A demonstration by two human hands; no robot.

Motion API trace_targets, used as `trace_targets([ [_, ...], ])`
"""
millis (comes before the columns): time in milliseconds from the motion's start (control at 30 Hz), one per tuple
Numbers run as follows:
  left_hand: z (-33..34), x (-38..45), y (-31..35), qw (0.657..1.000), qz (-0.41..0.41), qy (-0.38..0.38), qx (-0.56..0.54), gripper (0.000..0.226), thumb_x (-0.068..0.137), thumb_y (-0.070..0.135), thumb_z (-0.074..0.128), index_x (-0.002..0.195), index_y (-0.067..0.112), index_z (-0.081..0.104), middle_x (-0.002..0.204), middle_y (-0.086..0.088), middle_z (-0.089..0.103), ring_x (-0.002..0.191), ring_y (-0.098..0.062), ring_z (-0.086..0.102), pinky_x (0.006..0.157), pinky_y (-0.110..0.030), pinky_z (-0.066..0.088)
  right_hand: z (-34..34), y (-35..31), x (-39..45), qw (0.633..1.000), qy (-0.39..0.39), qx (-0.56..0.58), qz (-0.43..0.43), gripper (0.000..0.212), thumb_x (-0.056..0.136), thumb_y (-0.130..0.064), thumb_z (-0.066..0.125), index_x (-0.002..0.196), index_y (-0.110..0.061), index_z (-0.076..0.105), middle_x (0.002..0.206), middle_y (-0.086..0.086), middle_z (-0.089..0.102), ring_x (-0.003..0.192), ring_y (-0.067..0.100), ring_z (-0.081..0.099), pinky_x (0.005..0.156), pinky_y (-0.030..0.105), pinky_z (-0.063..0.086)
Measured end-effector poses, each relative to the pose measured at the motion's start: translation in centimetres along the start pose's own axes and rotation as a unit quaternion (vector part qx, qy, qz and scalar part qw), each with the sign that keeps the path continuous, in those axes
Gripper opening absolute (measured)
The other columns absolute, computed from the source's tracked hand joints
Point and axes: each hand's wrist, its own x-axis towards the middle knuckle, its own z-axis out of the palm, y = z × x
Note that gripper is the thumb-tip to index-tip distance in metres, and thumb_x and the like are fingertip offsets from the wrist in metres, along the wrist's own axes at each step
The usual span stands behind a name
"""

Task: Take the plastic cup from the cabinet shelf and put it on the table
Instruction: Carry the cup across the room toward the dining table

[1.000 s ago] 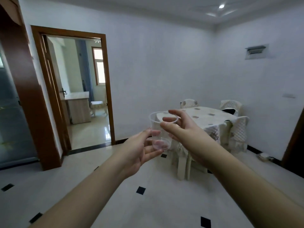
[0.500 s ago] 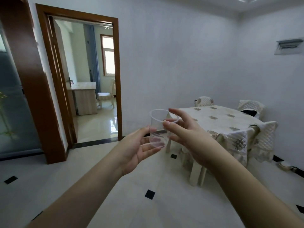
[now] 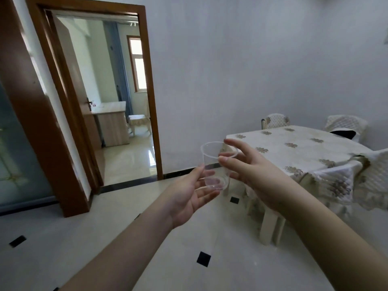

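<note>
A clear plastic cup (image 3: 212, 162) stands upright in the air in front of me, held between both hands. My right hand (image 3: 249, 169) pinches its rim with thumb and fingers. My left hand (image 3: 189, 196) cups its base from below and the left, fingers spread against the wall. The table (image 3: 298, 150), covered in a cream floral cloth, lies to the right, just beyond the cup.
Cloth-covered chairs (image 3: 344, 124) ring the table, one close at the right (image 3: 373, 177). An open wooden doorway (image 3: 151, 101) leads to another room at the left. A glass panel (image 3: 14, 156) fills the far left. Tiled floor (image 3: 147, 248) lies below my arms.
I have walked closer to the table, which now looks larger and nearer. Both hands keep the same hold on the cup, carried slightly forward.
</note>
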Motion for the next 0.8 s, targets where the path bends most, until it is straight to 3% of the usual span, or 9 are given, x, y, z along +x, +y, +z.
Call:
trace_targets([
  [133,1.9,6.7,1.3,0.999,-0.004,0.027,0.019,0.038,0.096,0.039,0.053,0.111,0.007,0.066,0.106,-0.019,0.075,0.092,-0.030,0.075,0.065,-0.030,0.060,-3.7,1.8,6.2,1.000,-0.009,0.015,0.010,0.066,0.080,-0.039,0.072,0.138,-0.034,0.043,0.118,-0.005,0.062,0.096,0.004,0.066,0.073,0.016,0.051],
  [267,3.6,12.6,2.9,0.999,0.004,0.033,0.027,0.039,0.097,0.041,0.050,0.112,0.008,0.067,0.113,-0.020,0.071,0.094,-0.030,0.074,0.068,-0.032,0.061,-7.3,2.8,12.1,0.999,-0.031,0.006,0.011,0.073,0.078,-0.045,0.072,0.141,-0.031,0.039,0.126,0.003,0.058,0.107,0.016,0.062,0.088,0.028,0.050],
  [367,4.0,16.7,3.7,0.999,0.013,0.044,0.014,0.040,0.097,0.040,0.052,0.114,0.007,0.067,0.114,-0.020,0.071,0.094,-0.031,0.074,0.066,-0.032,0.060,-9.1,3.8,15.7,0.999,-0.051,-0.003,0.007,0.088,0.064,-0.059,0.072,0.141,-0.035,0.037,0.129,0.001,0.055,0.113,0.018,0.058,0.094,0.032,0.048],
  [433,3.9,19.2,4.3,0.999,0.013,0.045,0.002,0.040,0.097,0.039,0.052,0.115,0.007,0.066,0.111,-0.019,0.073,0.095,-0.031,0.074,0.066,-0.031,0.060,-9.8,4.6,18.3,0.998,-0.057,-0.001,0.008,0.088,0.063,-0.059,0.071,0.140,-0.035,0.037,0.129,0.002,0.055,0.113,0.018,0.058,0.097,0.034,0.048],
  [800,-1.3,33.1,7.9,0.996,0.020,0.089,0.017,0.039,0.097,0.040,0.052,0.115,0.008,0.066,0.108,-0.018,0.074,0.092,-0.029,0.075,0.064,-0.030,0.060,-9.2,10.4,32.7,0.998,-0.059,0.018,0.013,0.086,0.063,-0.055,0.074,0.140,-0.034,0.041,0.125,-0.001,0.058,0.108,0.013,0.062,0.097,0.033,0.050],
])
